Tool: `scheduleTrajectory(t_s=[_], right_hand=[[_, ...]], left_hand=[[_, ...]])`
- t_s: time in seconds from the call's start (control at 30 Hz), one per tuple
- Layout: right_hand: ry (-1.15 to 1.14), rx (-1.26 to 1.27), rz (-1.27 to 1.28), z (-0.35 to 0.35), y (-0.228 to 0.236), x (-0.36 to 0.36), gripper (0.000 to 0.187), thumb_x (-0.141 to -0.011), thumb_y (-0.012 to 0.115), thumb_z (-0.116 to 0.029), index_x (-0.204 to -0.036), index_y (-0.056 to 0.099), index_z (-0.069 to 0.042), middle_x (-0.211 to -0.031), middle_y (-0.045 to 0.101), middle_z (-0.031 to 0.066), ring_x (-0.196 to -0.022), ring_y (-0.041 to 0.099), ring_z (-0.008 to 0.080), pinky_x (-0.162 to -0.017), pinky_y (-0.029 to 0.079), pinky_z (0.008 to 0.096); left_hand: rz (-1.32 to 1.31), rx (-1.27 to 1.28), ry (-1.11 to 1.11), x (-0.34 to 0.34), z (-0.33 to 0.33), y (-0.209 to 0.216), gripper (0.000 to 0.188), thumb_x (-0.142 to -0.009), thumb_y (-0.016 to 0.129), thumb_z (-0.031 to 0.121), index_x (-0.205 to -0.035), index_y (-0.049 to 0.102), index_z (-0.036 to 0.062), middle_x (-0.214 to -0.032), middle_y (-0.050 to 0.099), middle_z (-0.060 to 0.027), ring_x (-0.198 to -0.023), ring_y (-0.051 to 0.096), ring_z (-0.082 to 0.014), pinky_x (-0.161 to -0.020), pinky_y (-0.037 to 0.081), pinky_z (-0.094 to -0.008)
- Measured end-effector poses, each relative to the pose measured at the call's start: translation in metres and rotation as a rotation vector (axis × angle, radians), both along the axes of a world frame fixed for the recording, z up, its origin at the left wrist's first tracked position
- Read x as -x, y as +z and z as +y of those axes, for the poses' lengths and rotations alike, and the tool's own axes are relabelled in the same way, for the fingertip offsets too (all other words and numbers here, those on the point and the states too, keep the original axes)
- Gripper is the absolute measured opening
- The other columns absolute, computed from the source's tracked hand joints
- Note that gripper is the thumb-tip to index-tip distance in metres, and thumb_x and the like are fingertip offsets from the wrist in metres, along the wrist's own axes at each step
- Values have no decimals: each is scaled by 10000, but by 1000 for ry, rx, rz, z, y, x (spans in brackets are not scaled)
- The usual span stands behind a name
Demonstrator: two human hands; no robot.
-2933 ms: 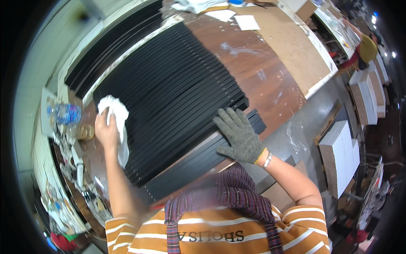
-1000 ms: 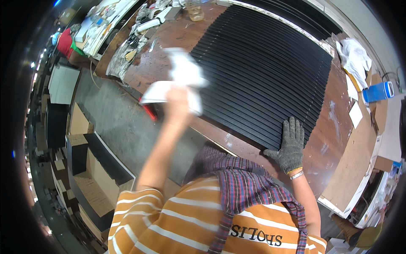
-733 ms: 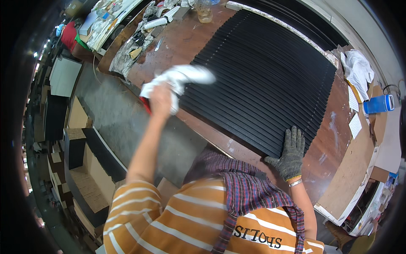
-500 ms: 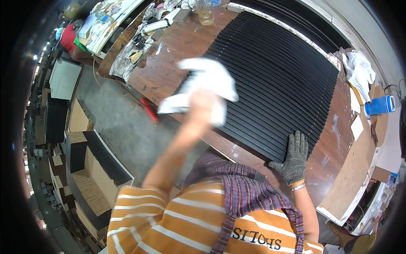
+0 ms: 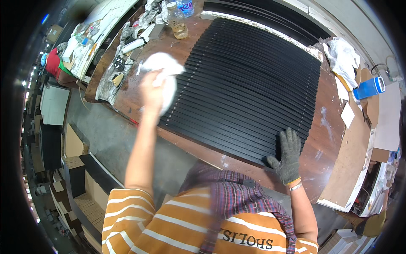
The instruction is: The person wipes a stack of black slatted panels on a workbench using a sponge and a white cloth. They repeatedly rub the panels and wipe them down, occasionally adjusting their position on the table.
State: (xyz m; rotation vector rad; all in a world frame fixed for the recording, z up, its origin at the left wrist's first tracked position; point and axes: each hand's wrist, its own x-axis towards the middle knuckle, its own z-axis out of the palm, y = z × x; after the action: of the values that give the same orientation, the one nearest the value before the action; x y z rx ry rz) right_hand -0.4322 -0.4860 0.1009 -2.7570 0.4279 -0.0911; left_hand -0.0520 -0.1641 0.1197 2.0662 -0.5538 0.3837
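Note:
Black ribbed strips point(image 5: 249, 84) lie side by side in a wide panel on the brown table point(image 5: 325, 139), with small light dots along both end edges. My bare left hand point(image 5: 152, 94) grips a bunched white cloth point(image 5: 163, 63) at the panel's left edge; motion blurs the cloth a little. Whether the cloth touches the strips, I cannot tell. At the near right corner of the panel, my right hand point(image 5: 289, 155) rests flat in a dark grey knitted glove, fingers stretched out over the strips, holding nothing.
A jar of brownish liquid point(image 5: 179, 27) and crumpled rags point(image 5: 108, 82) sit along the table's left side. More black strips point(image 5: 270, 17) lie behind a pale bar. On the right are a white cloth bundle point(image 5: 342, 57), a blue jug point(image 5: 368, 88) and cardboard point(image 5: 349, 163).
My left hand has swept the white cloth leftward, from over the panel to its left edge. The right hand stays flat at the same corner. The whole view has shifted slightly.

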Motion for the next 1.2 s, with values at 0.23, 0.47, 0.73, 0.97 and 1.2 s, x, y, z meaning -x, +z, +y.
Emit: scheduleTrajectory(t_s=[0.23, 0.47, 0.73, 0.97, 1.2], right_hand=[[-262, 176, 33, -70, -23, -59, 846, -905, 718, -406, -1566, 376, -3, -1650, 306, 246, -1540, 243, 425, -1281, 158, 503], [-239, 196, -7, -79, -39, -55, 871, -874, 752, -389, -1563, 379, -10, -1648, 314, 232, -1543, 240, 408, -1284, 163, 509], [-278, 168, 55, -74, -25, -64, 886, -866, 757, -371, -1573, 362, -13, -1657, 297, 231, -1545, 234, 411, -1286, 156, 511], [-264, 202, 51, -78, -33, -60, 898, -871, 740, -423, -1582, 359, -28, -1666, 297, 205, -1550, 232, 400, -1287, 135, 517], [-251, 193, 11, -73, -25, -62, 891, -864, 749, -420, -1574, 375, -32, -1661, 310, 203, -1548, 240, 391, -1285, 143, 520]], left_hand=[[-280, -555, -500, 140, -205, -79, 527, -885, 727, 369, -1370, 641, 180, -1511, 549, -124, -1412, 480, -302, -1144, 385, -507], [-27, -597, -111, -11, -54, -48, 317, -916, 583, 105, -1200, 719, 61, -1243, 684, -222, -1112, 610, -420, -997, 481, -502], [-84, -270, -246, -18, -99, -103, 240, -993, 549, 142, -1142, 676, 3, -1030, 665, -223, -1014, 608, -398, -908, 476, -472], [-29, -670, 143, -83, -26, -53, 252, -897, 612, 91, -1090, 767, 41, -977, 719, -239, -912, 660, -408, -826, 525, -489], [-199, -466, -220, -25, -96, -88, 225, -928, 572, 135, -1034, 750, 47, -961, 735, -202, -914, 675, -389, -832, 518, -519]])
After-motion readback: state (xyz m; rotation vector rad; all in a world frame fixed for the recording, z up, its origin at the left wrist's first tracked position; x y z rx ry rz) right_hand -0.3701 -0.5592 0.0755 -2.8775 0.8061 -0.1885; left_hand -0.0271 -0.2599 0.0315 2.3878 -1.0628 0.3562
